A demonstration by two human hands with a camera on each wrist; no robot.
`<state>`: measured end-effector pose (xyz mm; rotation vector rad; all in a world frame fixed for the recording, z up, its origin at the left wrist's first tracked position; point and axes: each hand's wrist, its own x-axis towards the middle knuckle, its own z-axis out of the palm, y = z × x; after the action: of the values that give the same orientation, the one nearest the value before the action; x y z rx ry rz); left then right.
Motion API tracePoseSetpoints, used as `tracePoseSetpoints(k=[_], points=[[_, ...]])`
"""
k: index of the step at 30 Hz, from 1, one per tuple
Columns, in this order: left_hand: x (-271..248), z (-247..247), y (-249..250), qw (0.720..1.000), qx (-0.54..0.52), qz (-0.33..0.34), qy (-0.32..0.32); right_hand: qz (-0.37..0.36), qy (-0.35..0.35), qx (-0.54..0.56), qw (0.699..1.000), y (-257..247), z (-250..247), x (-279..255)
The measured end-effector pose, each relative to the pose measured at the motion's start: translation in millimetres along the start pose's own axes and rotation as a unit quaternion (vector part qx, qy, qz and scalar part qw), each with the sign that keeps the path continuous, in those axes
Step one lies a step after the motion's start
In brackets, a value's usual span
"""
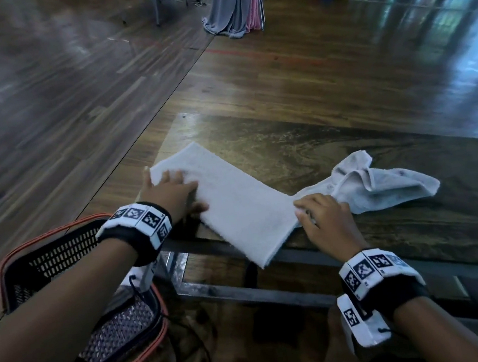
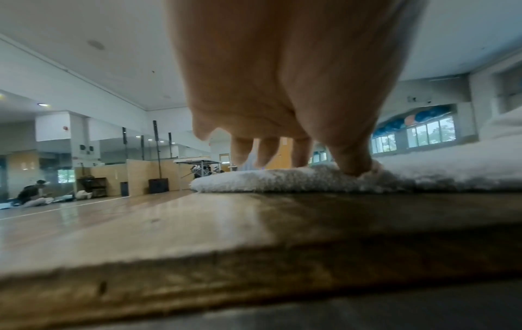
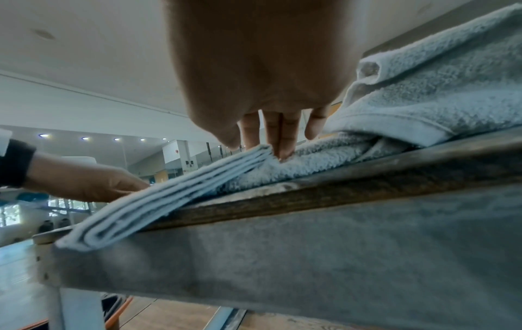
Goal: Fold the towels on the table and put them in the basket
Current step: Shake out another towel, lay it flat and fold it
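One white towel (image 1: pixel 234 200) lay folded into a long, layered strip on the near left part of the worktop (image 1: pixel 348 141), its near end hanging a little over the front edge. The right wrist view showed several stacked layers at that overhanging end, so the folding of this towel looked well advanced, though one more fold across its length might have been wanted before it fitted the basket.

The left hand (image 1: pixel 172 193) rested on the far end of the strip, fingers fairly straight and pressing the cloth down; nothing was curled round it. The right hand (image 1: pixel 323 218) sat at the strip's right edge with fingertips on the cloth. In the right wrist view the fingers (image 3: pixel 282 134) pointed straight down onto the towel, and whether the thumb pinched the edge could not be told.

A second towel (image 1: pixel 385 181) lay crumpled just right of the first, touching it near the right hand, and was not yet folded.

The black mesh basket (image 1: pixel 58 255), rimmed in orange, stood on the floor to the left, below the worktop. No towel showed in the visible part of it, so, by that judgement, both placements were still to do.
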<state>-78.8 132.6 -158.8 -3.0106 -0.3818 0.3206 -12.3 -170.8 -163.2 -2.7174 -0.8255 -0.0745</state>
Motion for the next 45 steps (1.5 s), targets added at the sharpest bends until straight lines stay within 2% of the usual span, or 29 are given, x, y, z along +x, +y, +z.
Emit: tracePoseSetpoints(k=[2, 4, 7, 9, 10, 12, 19, 22, 25, 28, 33, 36, 39, 40, 42, 45], points=[[0.0, -0.4, -1.6, 0.999, -0.003, -0.027, 0.040, 0.016, 0.008, -0.006, 1.000, 2.3, -2.3, 3.4], [-7.7, -0.2, 6.1, 0.993, -0.042, 0.000, 0.111, 0.041, 0.021, -0.023, 0.999, 4.6, -5.8, 7.9], [-37.3, 0.2, 36.1, 0.963, -0.125, 0.156, 0.179, 0.086, 0.008, -0.051, 0.995, 8.6, -13.7, 17.8], [-62.1, 4.1, 60.4, 0.939, -0.108, 0.268, 0.189, 0.110, -0.018, -0.041, 0.993, 10.2, -18.5, 23.4], [-71.6, 8.2, 70.9, 0.929, -0.091, 0.305, 0.190, 0.118, -0.033, -0.030, 0.992, 10.4, -20.5, 25.3], [-82.7, 17.2, 85.5, 0.919, -0.076, 0.333, 0.195, 0.126, -0.060, -0.011, 0.990, 8.7, -22.6, 27.3], [-77.8, 22.3, 104.4, 0.943, -0.056, 0.248, 0.216, 0.130, -0.097, -0.003, 0.987, 2.7, -20.6, 32.7], [-75.9, 21.4, 106.4, 0.950, -0.102, 0.221, 0.197, 0.132, -0.097, 0.018, 0.986, 3.3, -19.4, 35.7], [-77.5, 20.5, 105.3, 0.941, -0.161, 0.225, 0.194, 0.135, -0.074, 0.064, 0.986, 2.9, -20.1, 37.8], [-85.0, 13.1, 104.8, 0.919, -0.213, 0.244, 0.225, 0.136, -0.044, 0.183, 0.973, 5.6, -25.1, 34.8], [-105.8, -5.5, 111.8, 0.858, -0.324, 0.260, 0.303, 0.108, -0.037, 0.395, 0.912, 16.5, -50.6, 17.0], [-118.4, -14.5, 115.0, 0.822, -0.369, 0.290, 0.323, 0.085, -0.036, 0.502, 0.860, 22.5, -70.5, -0.9], [-130.9, -23.0, 116.3, 0.790, -0.438, 0.280, 0.326, 0.052, -0.066, 0.620, 0.780, 23.9, -88.3, -22.9], [-134.7, -25.0, 115.6, 0.779, -0.462, 0.271, 0.324, 0.036, -0.079, 0.642, 0.762, 23.4, -92.6, -28.9], [-140.2, -26.9, 112.4, 0.763, -0.493, 0.257, 0.328, 0.015, -0.092, 0.643, 0.760, 21.4, -97.8, -34.5], [-141.2, -26.8, 102.3, 0.758, -0.516, 0.228, 0.327, 0.017, -0.071, 0.607, 0.791, 14.0, -96.5, -28.6]])
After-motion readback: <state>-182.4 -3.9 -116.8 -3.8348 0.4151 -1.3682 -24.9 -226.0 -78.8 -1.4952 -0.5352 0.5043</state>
